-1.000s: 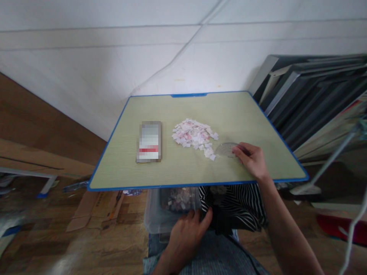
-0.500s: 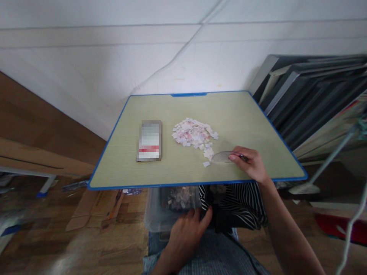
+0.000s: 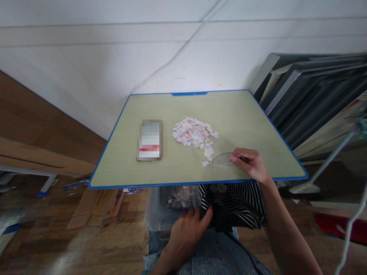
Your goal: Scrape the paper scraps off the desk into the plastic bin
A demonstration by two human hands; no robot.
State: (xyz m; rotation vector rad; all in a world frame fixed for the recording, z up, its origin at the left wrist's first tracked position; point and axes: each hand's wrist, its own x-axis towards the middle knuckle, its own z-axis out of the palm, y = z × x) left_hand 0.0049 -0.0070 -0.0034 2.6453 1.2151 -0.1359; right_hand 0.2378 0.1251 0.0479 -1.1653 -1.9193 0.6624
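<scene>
My right hand (image 3: 250, 163) pinches the end of a clear half-round protractor (image 3: 222, 159) low over the right front of the board (image 3: 172, 173). The protractor's left tip is close to several loose paper scraps (image 3: 208, 152). Behind them lies a heap of small white and pinkish paper pieces (image 3: 191, 131). Below the board's front edge, my left hand (image 3: 187, 231) rests with fingers spread, between a clear plastic bin (image 3: 153, 212) and a black-and-white striped cloth (image 3: 243, 206). It seems to hold nothing.
A flat rectangular item with a blurred face (image 3: 149, 141) lies on the board's left. The blue-edged board stands against a white wall (image 3: 114, 65). Dark panels (image 3: 312, 84) lean at the right. Paper scraps (image 3: 180, 196) fill part of the bin. Cardboard (image 3: 94, 212) lies on the floor.
The protractor has tilted a little and shows more of its face; its tip and the right hand have shifted slightly. One front scrap has moved slightly left. The left hand has stayed put.
</scene>
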